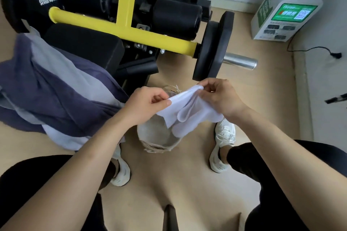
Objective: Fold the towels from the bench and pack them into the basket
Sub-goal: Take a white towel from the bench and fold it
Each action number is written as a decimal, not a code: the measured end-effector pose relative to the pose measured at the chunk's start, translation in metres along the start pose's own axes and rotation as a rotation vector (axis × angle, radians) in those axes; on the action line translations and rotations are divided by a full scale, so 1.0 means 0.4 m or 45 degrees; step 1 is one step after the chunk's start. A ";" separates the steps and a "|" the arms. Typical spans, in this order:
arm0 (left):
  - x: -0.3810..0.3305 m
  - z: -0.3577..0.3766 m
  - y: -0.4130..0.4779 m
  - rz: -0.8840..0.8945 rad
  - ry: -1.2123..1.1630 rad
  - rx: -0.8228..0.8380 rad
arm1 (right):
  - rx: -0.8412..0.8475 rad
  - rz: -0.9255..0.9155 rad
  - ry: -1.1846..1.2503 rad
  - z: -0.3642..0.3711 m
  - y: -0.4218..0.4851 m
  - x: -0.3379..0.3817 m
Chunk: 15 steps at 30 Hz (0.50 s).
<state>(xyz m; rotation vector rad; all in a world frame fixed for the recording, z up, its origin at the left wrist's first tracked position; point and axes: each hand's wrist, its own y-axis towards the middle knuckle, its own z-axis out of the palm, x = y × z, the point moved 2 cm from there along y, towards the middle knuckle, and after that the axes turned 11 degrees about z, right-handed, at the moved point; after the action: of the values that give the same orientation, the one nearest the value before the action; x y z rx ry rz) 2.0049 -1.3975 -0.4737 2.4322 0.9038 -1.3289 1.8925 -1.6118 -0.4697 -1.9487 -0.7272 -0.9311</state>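
1. Pinching the top edge of the white towel [189,110]: left hand [145,102] at one corner, right hand [217,95] at the other, thumb and fingers curled snug on the cloth.
2. Hanging bunched just over the woven basket [159,138] down on the floor [187,184], between two white shoes [224,137].
3. Off to the left, purple and grey towels [56,88] heaped on the black bench [84,43], drooping beside the basket.

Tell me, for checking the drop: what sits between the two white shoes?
The woven basket, on the floor beneath the white towel, seen in the head view.
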 end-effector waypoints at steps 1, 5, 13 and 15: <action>0.008 -0.004 0.005 0.004 0.049 0.011 | -0.025 0.017 0.024 -0.004 0.009 0.002; 0.028 -0.007 0.007 -0.050 0.118 0.102 | -0.039 0.060 0.066 0.002 0.034 0.012; -0.010 -0.023 -0.005 -0.079 -0.389 -0.395 | 0.152 0.176 0.651 0.023 0.015 0.039; -0.025 -0.019 -0.008 -0.058 -0.427 -0.432 | 0.277 0.173 0.714 0.037 0.000 0.052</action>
<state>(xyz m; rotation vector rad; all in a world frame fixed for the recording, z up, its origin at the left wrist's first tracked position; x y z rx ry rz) 2.0041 -1.3957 -0.4610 1.8785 1.0014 -1.4104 1.9089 -1.5959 -0.4583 -1.4275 -0.3463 -1.1868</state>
